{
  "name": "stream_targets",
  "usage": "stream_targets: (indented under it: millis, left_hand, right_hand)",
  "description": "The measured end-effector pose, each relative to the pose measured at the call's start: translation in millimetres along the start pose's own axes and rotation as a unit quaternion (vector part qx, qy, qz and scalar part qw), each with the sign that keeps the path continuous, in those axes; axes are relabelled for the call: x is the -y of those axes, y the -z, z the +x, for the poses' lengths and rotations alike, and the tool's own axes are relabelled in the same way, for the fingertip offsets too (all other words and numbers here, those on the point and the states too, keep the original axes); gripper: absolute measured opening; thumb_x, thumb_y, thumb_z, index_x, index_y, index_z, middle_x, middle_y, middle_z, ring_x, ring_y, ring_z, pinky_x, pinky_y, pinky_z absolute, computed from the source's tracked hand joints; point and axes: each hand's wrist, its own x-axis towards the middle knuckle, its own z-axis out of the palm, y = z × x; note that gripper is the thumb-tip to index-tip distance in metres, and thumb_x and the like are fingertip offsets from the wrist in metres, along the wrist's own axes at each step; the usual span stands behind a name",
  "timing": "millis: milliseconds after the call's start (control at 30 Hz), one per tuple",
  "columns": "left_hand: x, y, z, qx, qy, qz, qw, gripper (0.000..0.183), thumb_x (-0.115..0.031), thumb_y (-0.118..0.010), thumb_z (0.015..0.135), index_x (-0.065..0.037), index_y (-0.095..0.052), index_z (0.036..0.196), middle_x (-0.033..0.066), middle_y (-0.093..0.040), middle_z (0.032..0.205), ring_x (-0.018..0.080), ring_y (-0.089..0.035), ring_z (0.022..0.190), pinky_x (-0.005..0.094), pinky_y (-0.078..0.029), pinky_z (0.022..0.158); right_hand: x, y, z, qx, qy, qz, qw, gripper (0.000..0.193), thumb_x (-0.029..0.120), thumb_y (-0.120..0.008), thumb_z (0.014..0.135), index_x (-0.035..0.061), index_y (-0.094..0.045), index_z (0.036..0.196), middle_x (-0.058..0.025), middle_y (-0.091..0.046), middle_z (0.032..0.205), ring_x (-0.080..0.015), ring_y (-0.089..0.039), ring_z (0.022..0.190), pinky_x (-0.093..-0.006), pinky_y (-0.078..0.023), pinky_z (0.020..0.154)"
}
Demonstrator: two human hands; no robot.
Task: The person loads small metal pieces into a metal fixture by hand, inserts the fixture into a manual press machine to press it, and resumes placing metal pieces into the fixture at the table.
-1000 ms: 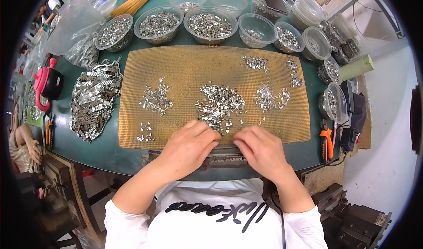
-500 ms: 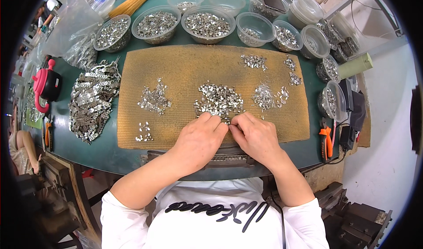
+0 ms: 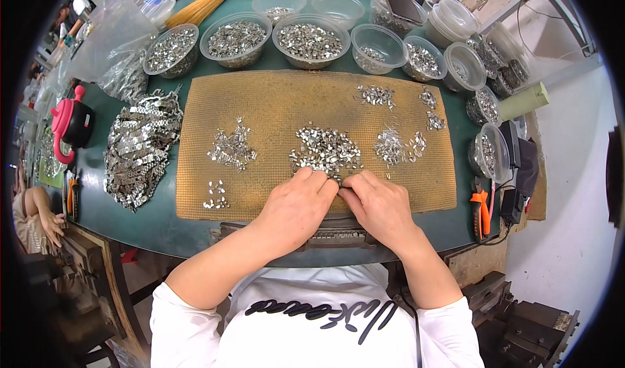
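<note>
Close together at the near side of the ribbed tan mat [image 3: 273,101], my left hand [image 3: 301,197] and my right hand [image 3: 376,200] are both closed in pinches. Their fingertips nearly meet; whatever small part they hold is too tiny and hidden to name. Just beyond them lies a pile of small silver metal pieces [image 3: 325,148]. Smaller piles sit around it: thin metal pieces [image 3: 232,146] to the left, loose bits [image 3: 389,143] to the right. Below my wrists, a dark metal fixture with a toothed strip [image 3: 338,239] runs along the table's near edge.
Clear plastic bowls of metal parts [image 3: 309,39] line the far side of the mat. Linked metal strips [image 3: 142,150] are heaped at left, near a pink-and-black pot [image 3: 70,126]. Orange-handled pliers [image 3: 480,208] lie at right. A co-worker's hand [image 3: 49,225] shows at far left.
The view has shifted slightly. My hands stay pinched together in nearly the same place before the pile. The co-worker's hand at far left has moved.
</note>
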Motion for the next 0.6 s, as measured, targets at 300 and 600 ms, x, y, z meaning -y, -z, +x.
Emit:
stream_targets:
  millis: [300,600]
  left_hand:
    - [2.5,3.4,1.9,-0.017,0.014,-0.048,0.999,0.012,-0.008,-0.068,0.090,-0.004,-0.061,0.098,0.0109,-0.061,0.094,0.0310,-0.064,0.095,0.0414,-0.057,0.080]
    - [6.1,16.9,-2.6,-0.034,0.062,-0.157,0.985,0.011,-0.008,-0.070,0.098,-0.003,-0.063,0.104,0.0138,-0.066,0.095,0.0364,-0.066,0.095,0.0464,-0.055,0.081]
  right_hand:
    - [0.5,6.1,-0.1,0.004,0.000,0.041,0.999,0.013,0.015,-0.078,0.091,0.0090,-0.067,0.093,-0.0070,-0.062,0.084,-0.0275,-0.070,0.072,-0.0409,-0.055,0.061]
    - [26.2,25.2,-25.1,0.060,0.081,0.063,0.993,0.011,0.014,-0.078,0.085,0.0105,-0.070,0.091,-0.0011,-0.071,0.100,-0.0226,-0.068,0.089,-0.0387,-0.055,0.076]
